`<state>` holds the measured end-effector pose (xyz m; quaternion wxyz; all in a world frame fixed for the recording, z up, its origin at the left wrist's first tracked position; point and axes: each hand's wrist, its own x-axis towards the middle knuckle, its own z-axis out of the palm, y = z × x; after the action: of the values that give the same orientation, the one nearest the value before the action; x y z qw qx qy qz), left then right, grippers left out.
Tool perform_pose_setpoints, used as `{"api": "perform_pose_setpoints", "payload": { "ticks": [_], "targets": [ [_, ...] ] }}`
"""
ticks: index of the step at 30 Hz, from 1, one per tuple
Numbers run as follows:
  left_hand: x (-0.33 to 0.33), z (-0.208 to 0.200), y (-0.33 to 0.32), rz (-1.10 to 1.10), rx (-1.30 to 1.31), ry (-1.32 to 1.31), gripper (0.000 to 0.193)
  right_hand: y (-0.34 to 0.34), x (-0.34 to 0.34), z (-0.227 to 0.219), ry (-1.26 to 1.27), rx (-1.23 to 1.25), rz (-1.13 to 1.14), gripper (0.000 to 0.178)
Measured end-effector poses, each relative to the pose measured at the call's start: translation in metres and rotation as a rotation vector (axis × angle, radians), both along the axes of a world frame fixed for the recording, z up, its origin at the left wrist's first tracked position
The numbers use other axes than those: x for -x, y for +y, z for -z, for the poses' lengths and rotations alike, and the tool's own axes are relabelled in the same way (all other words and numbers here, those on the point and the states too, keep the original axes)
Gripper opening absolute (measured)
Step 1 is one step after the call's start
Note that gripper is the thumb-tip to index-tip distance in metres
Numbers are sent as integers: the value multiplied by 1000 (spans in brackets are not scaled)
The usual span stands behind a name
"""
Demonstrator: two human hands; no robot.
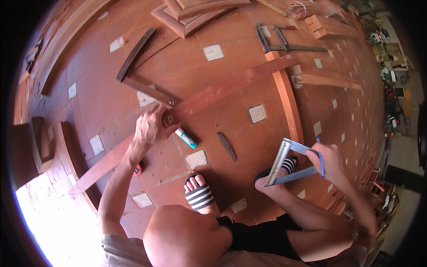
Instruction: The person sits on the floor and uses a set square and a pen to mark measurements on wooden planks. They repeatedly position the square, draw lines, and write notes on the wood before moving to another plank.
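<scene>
A long reddish wooden plank (213, 92) runs slantwise across the floor, with pale chalk-like marks on it. My left hand (150, 127) grips it across its width, thumb towards the near edge and fingers over the far one. Beside that thumb lies a teal and white marker-like tube (186, 138). Over my right foot, my right hand (330, 161) holds a metal try square (279, 161), whose silver and dark arms point left. A blue pen (321, 163) sticks out between the same fingers. A short flat dark strip (227, 147) lies between my feet and the plank.
Under the plank's far end lies a lighter timber (287, 98). A bar clamp (289, 46), a dark metal carpenter's square (135, 54) and framed wooden panels (187, 20) are farther off. A red tape measure (138, 170) sits by my left forearm. Stacked timber (329, 26) stands far right.
</scene>
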<state>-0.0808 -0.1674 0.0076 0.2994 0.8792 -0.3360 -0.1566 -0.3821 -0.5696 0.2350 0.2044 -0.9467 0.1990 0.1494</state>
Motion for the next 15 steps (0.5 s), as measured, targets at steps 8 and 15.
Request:
{"api": "perform_pose_setpoints", "payload": {
  "ticks": [8,15],
  "targets": [
    [-21,-2,10,66,-31,408,58,50,-26,59,-184,-138,64,28],
    [-9,15,23,77,-125,1094,89,104,-46,139,-293,-573,435,34]
  ]
}}
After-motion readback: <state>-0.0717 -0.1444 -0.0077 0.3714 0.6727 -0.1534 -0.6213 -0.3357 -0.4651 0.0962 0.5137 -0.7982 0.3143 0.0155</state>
